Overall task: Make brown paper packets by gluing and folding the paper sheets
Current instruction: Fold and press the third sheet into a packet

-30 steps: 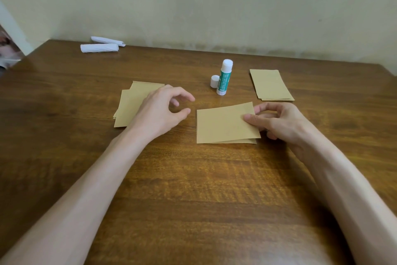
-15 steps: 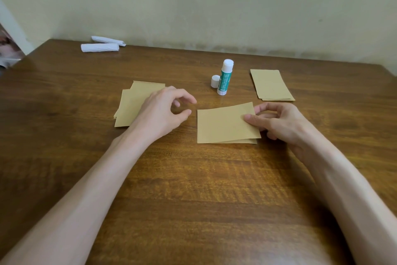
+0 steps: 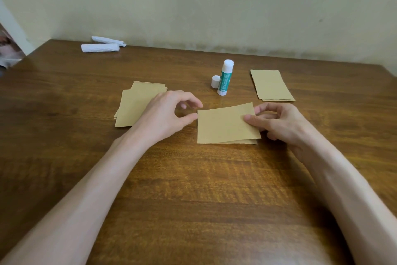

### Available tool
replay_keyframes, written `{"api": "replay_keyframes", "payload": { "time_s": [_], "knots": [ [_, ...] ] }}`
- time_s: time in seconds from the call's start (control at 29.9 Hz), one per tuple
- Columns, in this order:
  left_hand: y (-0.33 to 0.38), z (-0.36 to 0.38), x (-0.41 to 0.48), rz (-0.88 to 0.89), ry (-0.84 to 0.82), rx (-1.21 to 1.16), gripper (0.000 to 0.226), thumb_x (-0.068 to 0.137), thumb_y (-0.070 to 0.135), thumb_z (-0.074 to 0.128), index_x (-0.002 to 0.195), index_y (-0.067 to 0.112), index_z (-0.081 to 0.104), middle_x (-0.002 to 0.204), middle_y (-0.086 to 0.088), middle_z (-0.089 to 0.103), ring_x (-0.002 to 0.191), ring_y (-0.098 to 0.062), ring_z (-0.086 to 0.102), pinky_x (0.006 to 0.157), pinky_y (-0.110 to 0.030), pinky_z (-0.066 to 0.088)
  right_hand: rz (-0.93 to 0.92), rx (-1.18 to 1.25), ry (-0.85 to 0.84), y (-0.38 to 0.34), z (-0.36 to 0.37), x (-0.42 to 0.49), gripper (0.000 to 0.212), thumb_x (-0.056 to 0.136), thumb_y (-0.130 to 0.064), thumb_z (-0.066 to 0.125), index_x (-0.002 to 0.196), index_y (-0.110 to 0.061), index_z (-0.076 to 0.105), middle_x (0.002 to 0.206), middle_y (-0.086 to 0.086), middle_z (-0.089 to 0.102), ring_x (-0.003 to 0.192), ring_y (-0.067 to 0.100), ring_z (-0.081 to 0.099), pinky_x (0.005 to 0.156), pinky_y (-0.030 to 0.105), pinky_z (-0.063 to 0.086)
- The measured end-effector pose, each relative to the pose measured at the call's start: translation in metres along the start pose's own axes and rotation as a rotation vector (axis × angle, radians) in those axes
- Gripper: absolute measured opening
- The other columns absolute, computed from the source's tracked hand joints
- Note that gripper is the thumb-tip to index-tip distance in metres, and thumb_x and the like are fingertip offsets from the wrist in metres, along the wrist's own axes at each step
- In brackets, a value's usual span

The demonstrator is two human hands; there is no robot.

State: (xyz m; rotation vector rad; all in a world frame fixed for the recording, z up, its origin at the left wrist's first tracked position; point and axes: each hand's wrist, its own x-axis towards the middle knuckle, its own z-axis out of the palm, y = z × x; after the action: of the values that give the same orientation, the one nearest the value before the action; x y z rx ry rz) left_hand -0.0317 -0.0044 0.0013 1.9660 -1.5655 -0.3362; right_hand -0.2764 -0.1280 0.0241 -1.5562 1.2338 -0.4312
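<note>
Wooden table, pale wall. Just in front of the glue stick lies the folded brown sheet; the right hand pinches its edge, I think to align the layers. The left hand, loosely curled, empty, hovers beside it.

Table: brown wood, strong grain, smooth, soft sheen. Folded sheet, left stack, right stack: brown paper, matt, smooth. Glue stick and loose cap: smooth plastic, faint gloss. Wall: matt paint, blotchy along the base.
</note>
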Motion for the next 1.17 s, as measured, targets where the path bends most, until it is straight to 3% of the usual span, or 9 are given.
{"api": "replay_keyframes", "payload": {
  "time_s": [0.37, 0.57, 0.73, 0.94, 1.17],
  "knots": [
    [0.000, 0.000, 0.000, -0.005, 0.014, 0.015, 0.021, 0.094, 0.034, 0.074, 0.112, 0.044, 0.071, 0.106, 0.024, 0.065, 0.098, 0.006, 0.056, 0.086, -0.029, 0.040, -0.001, 0.006, -0.004, 0.001, -0.001, 0.001, 0.023, 0.086, -0.031, 0.087, 0.101, -0.021, 0.074, 0.087, -0.005, 0.081, 0.057, -0.004, 0.064, 0.059, 0.024, 0.044],
    [-0.004, -0.001, 0.003, -0.050, 0.109, 0.040, 0.021, 0.096, 0.030, 0.072, 0.114, 0.040, 0.072, 0.105, 0.021, 0.064, 0.097, 0.001, 0.058, 0.073, -0.011, 0.033, 0.002, 0.036, 0.023, 0.007, -0.003, 0.007, 0.028, 0.081, -0.032, 0.092, 0.100, -0.020, 0.075, 0.074, -0.008, 0.077, 0.045, -0.002, 0.056, 0.058, 0.025, 0.041],
    [-0.007, -0.002, 0.004, -0.060, 0.134, 0.028, 0.021, 0.097, 0.028, 0.071, 0.115, 0.038, 0.073, 0.111, 0.019, 0.067, 0.098, 0.000, 0.060, 0.073, -0.013, 0.036, 0.014, 0.048, 0.016, 0.010, -0.006, 0.011, 0.029, 0.080, -0.032, 0.093, 0.101, -0.020, 0.077, 0.087, -0.003, 0.080, 0.051, 0.000, 0.058, 0.055, 0.024, 0.042],
    [-0.005, -0.001, 0.003, -0.057, 0.131, 0.027, 0.021, 0.096, 0.028, 0.071, 0.114, 0.038, 0.073, 0.110, 0.018, 0.067, 0.098, 0.000, 0.061, 0.072, -0.012, 0.035, 0.011, 0.045, 0.017, 0.009, -0.004, 0.009, 0.028, 0.081, -0.030, 0.091, 0.102, -0.020, 0.076, 0.087, -0.002, 0.080, 0.048, -0.002, 0.058, 0.056, 0.024, 0.042],
    [-0.005, -0.002, 0.002, -0.048, 0.123, 0.031, 0.022, 0.095, 0.027, 0.073, 0.114, 0.038, 0.073, 0.110, 0.015, 0.068, 0.098, -0.002, 0.061, 0.072, -0.012, 0.035, -0.006, 0.030, 0.007, 0.009, -0.002, 0.008, 0.028, 0.083, -0.028, 0.090, 0.104, -0.019, 0.074, 0.091, -0.001, 0.082, 0.060, 0.002, 0.064, 0.056, 0.024, 0.043]
  ]
}}
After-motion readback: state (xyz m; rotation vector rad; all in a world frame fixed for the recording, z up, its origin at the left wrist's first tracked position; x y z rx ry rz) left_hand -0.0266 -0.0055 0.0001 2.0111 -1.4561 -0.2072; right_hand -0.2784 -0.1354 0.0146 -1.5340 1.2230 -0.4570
